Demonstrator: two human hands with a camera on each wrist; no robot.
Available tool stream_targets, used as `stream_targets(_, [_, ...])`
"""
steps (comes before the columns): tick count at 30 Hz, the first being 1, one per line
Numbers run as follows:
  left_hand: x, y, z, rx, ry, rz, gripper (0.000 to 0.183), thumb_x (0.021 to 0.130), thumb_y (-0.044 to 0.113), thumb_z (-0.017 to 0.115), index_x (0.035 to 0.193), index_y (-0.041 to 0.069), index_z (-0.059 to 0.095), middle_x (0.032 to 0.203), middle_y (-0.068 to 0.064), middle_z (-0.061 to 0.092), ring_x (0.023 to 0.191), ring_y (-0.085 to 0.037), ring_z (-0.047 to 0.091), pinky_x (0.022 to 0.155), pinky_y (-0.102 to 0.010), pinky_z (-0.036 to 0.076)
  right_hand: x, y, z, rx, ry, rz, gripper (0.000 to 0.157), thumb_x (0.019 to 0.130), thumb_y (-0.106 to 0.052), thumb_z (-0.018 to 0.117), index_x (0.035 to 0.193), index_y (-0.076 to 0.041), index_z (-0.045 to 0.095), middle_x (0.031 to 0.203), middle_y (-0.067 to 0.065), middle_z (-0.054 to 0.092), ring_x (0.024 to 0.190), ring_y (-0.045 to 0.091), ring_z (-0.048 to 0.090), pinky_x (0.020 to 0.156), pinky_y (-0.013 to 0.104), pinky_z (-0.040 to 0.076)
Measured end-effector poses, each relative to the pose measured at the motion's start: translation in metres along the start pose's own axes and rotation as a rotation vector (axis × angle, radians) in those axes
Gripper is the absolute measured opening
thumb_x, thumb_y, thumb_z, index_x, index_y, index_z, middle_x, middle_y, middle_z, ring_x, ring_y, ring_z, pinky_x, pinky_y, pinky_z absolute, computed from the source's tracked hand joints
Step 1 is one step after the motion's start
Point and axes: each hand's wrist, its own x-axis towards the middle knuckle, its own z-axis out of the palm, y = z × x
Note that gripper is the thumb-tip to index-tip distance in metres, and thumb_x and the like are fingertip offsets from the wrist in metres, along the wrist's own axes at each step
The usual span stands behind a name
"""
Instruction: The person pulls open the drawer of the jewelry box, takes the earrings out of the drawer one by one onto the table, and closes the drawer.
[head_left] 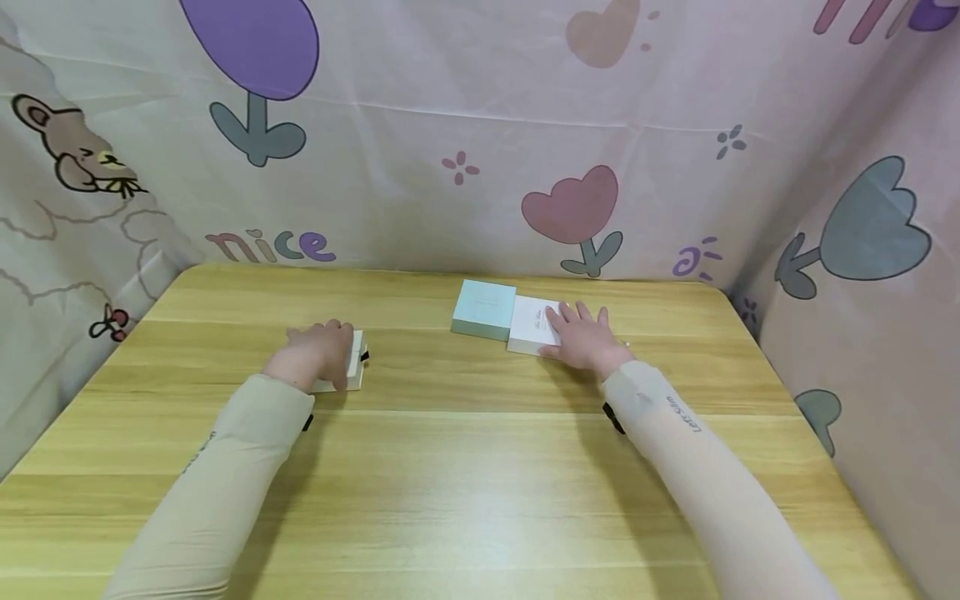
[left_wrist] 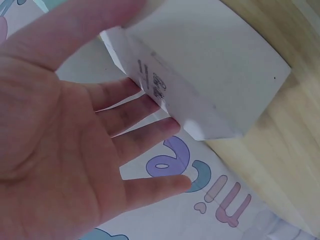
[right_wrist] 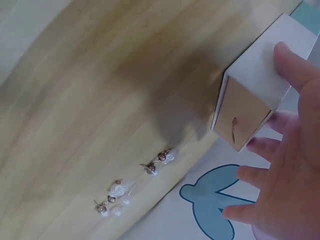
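On the left of the table, my left hand [head_left: 318, 354] straddles a small white box [head_left: 356, 367] that has a black tab on its right end. Seen from the left wrist, the thumb lies over the near side of this box [left_wrist: 215, 65], and fingertips touch its far side, where dark print shows. My right hand [head_left: 588, 337] is on a flat white drawer box [head_left: 531, 325], thumb on the near side and fingers at the far side. The box's peach-coloured drawer end [right_wrist: 242, 112] with a thin pull loop faces the right wrist camera.
A pale mint box [head_left: 485, 308] touches the left side of the white drawer box. Earrings with white flowers [right_wrist: 117, 190] and another small piece [right_wrist: 162, 157] lie on the wooden table [head_left: 450, 483] near the back edge. A printed cloth [head_left: 405, 167] hangs behind.
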Motion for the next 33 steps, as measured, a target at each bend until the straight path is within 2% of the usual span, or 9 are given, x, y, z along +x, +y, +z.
stream_targets(7, [0.0, 0.004, 0.0, -0.021, 0.021, 0.026, 0.073, 0.064, 0.015, 0.082, 0.12, -0.012, 0.044, 0.111, -0.028, 0.052, 0.102, -0.045, 0.052, 0.088, -0.074, 0.033, -0.006, 0.005, -0.003, 0.045, 0.072, -0.006, 0.09, 0.088, -0.059, 0.05, 0.151, -0.01, 0.011, 0.156, 0.019, 0.014, 0.142, 0.044, 0.007, 0.109, 0.067, 0.001])
stream_targets(11, [0.001, 0.012, 0.002, -0.007, 0.025, 0.048, 0.073, 0.065, 0.019, 0.082, 0.12, -0.011, 0.045, 0.109, -0.025, 0.053, 0.097, -0.04, 0.053, 0.082, -0.063, 0.044, -0.012, 0.01, -0.007, 0.056, 0.114, -0.012, 0.087, 0.088, -0.059, 0.049, 0.15, -0.009, 0.017, 0.154, 0.02, 0.019, 0.142, 0.045, 0.009, 0.109, 0.068, 0.002])
stream_targets(14, [0.003, 0.021, 0.005, 0.005, 0.031, 0.067, 0.075, 0.066, 0.023, 0.083, 0.122, -0.01, 0.045, 0.108, -0.022, 0.054, 0.094, -0.035, 0.053, 0.078, -0.054, 0.048, -0.016, 0.015, -0.009, 0.075, 0.123, -0.008, 0.084, 0.09, -0.059, 0.047, 0.15, -0.009, 0.018, 0.154, 0.021, 0.019, 0.142, 0.045, 0.008, 0.108, 0.068, 0.0])
stream_targets(20, [0.014, 0.043, 0.016, 0.006, 0.05, 0.126, 0.081, 0.071, 0.033, 0.08, 0.13, -0.007, 0.042, 0.119, -0.021, 0.053, 0.102, -0.034, 0.05, 0.085, -0.05, 0.048, -0.024, 0.025, -0.006, 0.119, 0.119, 0.008, 0.08, 0.092, -0.058, 0.043, 0.15, -0.008, 0.018, 0.154, 0.024, 0.015, 0.141, 0.047, 0.005, 0.107, 0.069, -0.005])
stream_targets(24, [0.02, 0.06, 0.019, 0.011, 0.062, 0.157, 0.082, 0.071, 0.037, 0.079, 0.131, -0.005, 0.043, 0.121, -0.019, 0.052, 0.103, -0.033, 0.049, 0.086, -0.048, 0.048, -0.027, 0.029, -0.003, 0.123, 0.122, 0.009, 0.08, 0.092, -0.058, 0.041, 0.15, -0.008, 0.019, 0.154, 0.024, 0.014, 0.141, 0.047, 0.005, 0.106, 0.07, -0.004])
stream_targets(29, [0.022, 0.08, 0.019, 0.05, 0.063, 0.172, 0.084, 0.073, 0.04, 0.078, 0.134, -0.004, 0.041, 0.127, -0.018, 0.05, 0.11, -0.034, 0.048, 0.088, -0.048, 0.048, -0.03, 0.03, 0.0, 0.1, 0.128, 0.007, 0.08, 0.092, -0.059, 0.04, 0.149, -0.007, 0.02, 0.153, 0.025, 0.016, 0.141, 0.047, 0.006, 0.106, 0.07, -0.001])
stream_targets(33, [0.021, 0.09, 0.022, 0.064, 0.073, 0.189, 0.088, 0.076, 0.045, 0.074, 0.139, -0.003, 0.035, 0.134, -0.019, 0.046, 0.119, -0.036, 0.045, 0.092, -0.051, 0.046, -0.03, 0.029, 0.002, 0.089, 0.131, -0.005, 0.079, 0.092, -0.06, 0.039, 0.149, -0.007, 0.021, 0.153, 0.025, 0.017, 0.141, 0.048, 0.006, 0.106, 0.07, 0.0])
